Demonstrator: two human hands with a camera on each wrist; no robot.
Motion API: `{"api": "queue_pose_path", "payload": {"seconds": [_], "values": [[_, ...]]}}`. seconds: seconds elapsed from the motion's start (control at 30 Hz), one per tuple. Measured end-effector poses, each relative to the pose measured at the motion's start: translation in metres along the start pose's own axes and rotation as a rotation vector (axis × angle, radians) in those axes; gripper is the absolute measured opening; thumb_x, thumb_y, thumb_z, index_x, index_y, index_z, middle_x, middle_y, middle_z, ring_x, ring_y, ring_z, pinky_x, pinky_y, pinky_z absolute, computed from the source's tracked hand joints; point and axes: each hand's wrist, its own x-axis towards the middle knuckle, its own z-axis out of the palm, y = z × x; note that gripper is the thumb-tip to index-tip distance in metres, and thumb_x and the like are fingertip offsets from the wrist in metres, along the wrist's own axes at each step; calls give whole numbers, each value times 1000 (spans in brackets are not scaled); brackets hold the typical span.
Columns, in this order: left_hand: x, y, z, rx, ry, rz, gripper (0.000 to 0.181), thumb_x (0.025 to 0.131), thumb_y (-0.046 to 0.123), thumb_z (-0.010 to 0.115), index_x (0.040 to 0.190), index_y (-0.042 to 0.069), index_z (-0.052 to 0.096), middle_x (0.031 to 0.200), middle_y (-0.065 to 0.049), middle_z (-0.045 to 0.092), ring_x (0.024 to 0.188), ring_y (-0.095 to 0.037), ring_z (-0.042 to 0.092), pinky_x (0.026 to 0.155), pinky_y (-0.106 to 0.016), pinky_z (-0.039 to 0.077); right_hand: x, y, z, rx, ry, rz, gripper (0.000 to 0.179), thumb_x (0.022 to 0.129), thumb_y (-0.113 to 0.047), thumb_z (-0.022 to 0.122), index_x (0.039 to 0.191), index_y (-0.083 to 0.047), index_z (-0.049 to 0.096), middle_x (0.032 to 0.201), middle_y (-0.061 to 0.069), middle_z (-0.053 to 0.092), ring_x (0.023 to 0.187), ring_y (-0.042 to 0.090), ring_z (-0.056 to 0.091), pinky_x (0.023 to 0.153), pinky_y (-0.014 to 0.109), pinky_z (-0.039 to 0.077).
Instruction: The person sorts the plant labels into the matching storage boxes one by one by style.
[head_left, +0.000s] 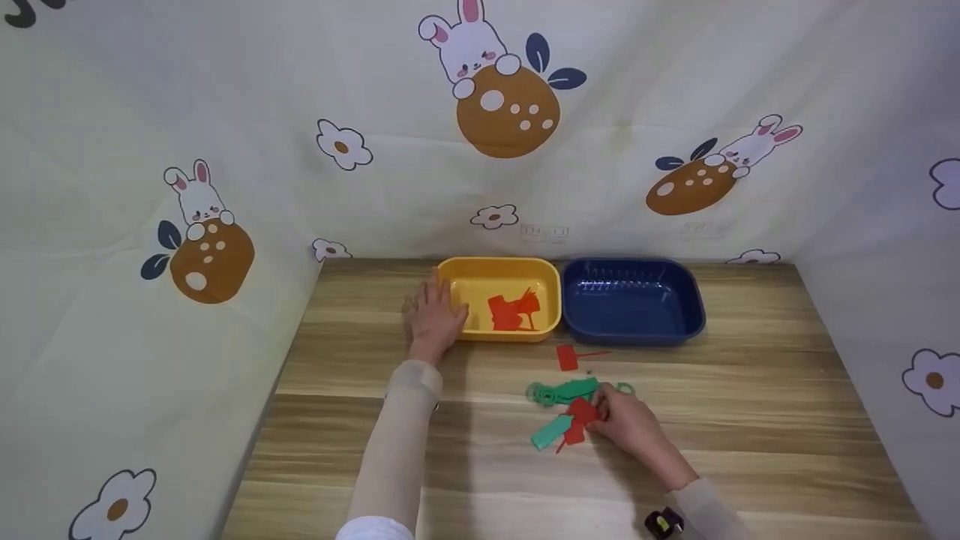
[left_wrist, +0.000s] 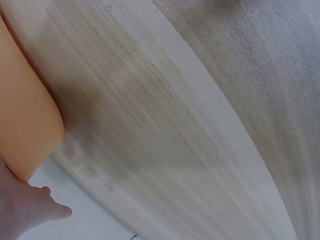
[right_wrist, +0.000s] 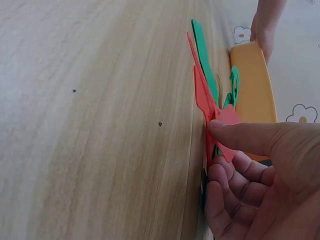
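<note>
My left hand (head_left: 437,319) grips the left front corner of a yellow bin (head_left: 502,336), its thumb over the rim and the other fingers along the outside. Several red tags (head_left: 506,313) lie inside that bin. Between thumb and fingers, my right hand (head_left: 634,426) pinches a red plastic tag (right_wrist: 229,116) just above the wooden table. Another red tag with a thin tail and a flat green tag (head_left: 551,433) lie close beside those fingertips. Just behind is a small pile of green tags (head_left: 574,390) with curled strips, partly covered by the right hand.
A dark blue bin (head_left: 634,337) stands right up against the yellow one, at the table's back. One red tag with a thin tail (head_left: 568,358) lies in front of the bins. A cloth printed with rabbits (head_left: 375,202) surrounds the table (head_left: 337,450) on three sides.
</note>
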Motion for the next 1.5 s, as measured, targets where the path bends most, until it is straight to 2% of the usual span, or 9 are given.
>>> {"api": "queue_pose_path", "payload": {"seconds": [0.2,0.33,0.57,0.87,1.07,1.17,1.33,1.43,1.5], "values": [[1,0,1,7,-3,-1,69,101,50,42,158,13,29,170,-6,4,154,-37,17,120,-65,15,0,5,-3,134,-16,32,20,82,-7,79,93,-11,63,83,1,63,74,13,54,64,25,45],[1,1,1,5,-2,-2,69,101,49,42,158,12,29,170,-7,6,154,-38,17,120,-65,15,-1,9,-4,219,-25,25,16,83,-5,77,92,-6,63,86,5,65,74,14,55,63,23,46],[0,0,1,16,-6,-6,69,102,49,41,158,13,28,170,-7,5,154,-37,17,120,-65,16,-3,14,-9,346,-59,40,12,88,-6,73,93,-2,63,88,6,62,73,12,54,62,20,47],[3,0,3,-15,-7,3,67,102,45,42,158,11,26,169,-9,9,154,-36,14,120,-65,16,-1,20,-20,523,-111,-58,18,91,-7,69,94,8,60,71,-2,50,57,3,44,54,18,39],[1,-1,4,-7,6,8,67,102,45,42,158,11,28,169,-10,9,153,-38,19,119,-66,18,-3,18,-23,525,-71,-55,20,89,-8,72,94,7,60,73,-2,52,59,3,45,56,19,40],[0,0,3,-9,-7,-1,66,102,45,43,158,12,28,170,-8,6,154,-38,18,120,-65,16,-4,19,-24,522,-50,-52,21,89,-8,72,96,8,62,77,-1,55,61,3,46,57,19,40],[-1,0,2,-26,-1,-3,66,102,43,44,157,11,30,169,-9,6,153,-39,18,120,-64,16,-3,16,-30,538,-42,-55,20,90,-5,69,99,12,63,79,1,59,59,2,45,55,18,40],[-1,1,2,-34,15,2,65,102,43,45,156,10,32,169,-10,9,153,-39,19,120,-65,17,-2,14,-33,537,-44,-49,19,91,-2,68,97,14,61,78,2,59,59,5,46,54,19,40],[-1,1,2,-29,4,-1,66,102,44,44,157,10,31,169,-10,8,153,-39,19,120,-64,17,-3,12,-37,540,-53,-31,18,91,-2,67,97,13,61,77,1,58,59,7,47,53,20,41]]}}
